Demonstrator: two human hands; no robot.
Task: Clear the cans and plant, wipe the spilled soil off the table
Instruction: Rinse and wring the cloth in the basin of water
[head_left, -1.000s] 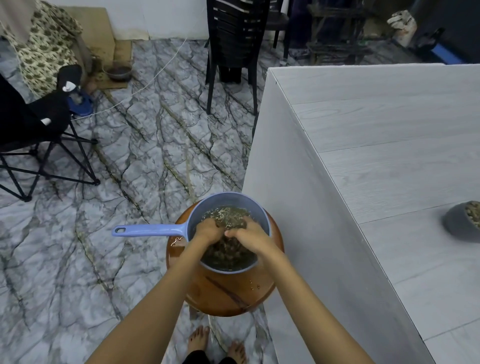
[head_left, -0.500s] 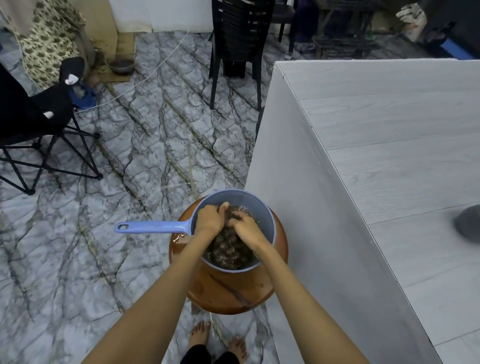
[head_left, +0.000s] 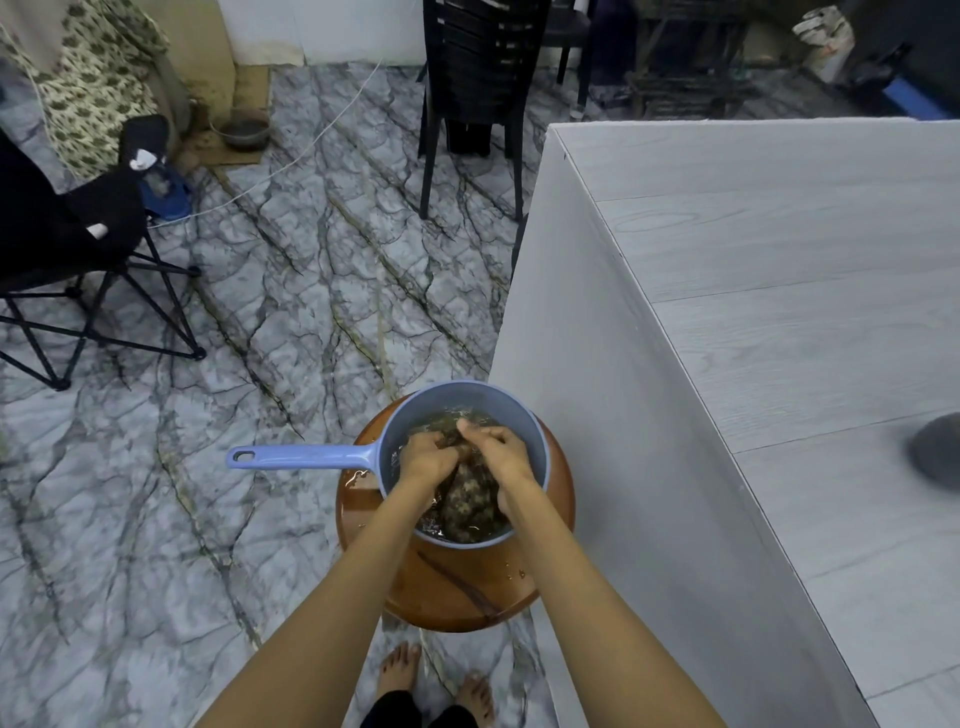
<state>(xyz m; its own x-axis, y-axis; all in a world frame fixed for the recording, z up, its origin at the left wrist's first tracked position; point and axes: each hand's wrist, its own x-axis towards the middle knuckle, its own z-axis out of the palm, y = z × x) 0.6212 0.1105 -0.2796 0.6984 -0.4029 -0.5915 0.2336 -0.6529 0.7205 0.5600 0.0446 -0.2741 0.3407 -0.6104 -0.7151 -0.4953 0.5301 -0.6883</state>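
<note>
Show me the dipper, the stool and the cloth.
dipper (head_left: 301, 458), head view, on its handle.
stool (head_left: 457, 587), head view, on the seat's near part.
cloth (head_left: 467, 499), head view, on its wet middle.

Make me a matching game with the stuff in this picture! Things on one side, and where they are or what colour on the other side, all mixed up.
Things
1. scoop
2. stool
3. table
4. rag

Clues
A. pale grey
B. gripped by the left hand and right hand
C. blue, with a long handle
D. brown, under the scoop

Pairs: 1-C, 2-D, 3-A, 4-B
</note>
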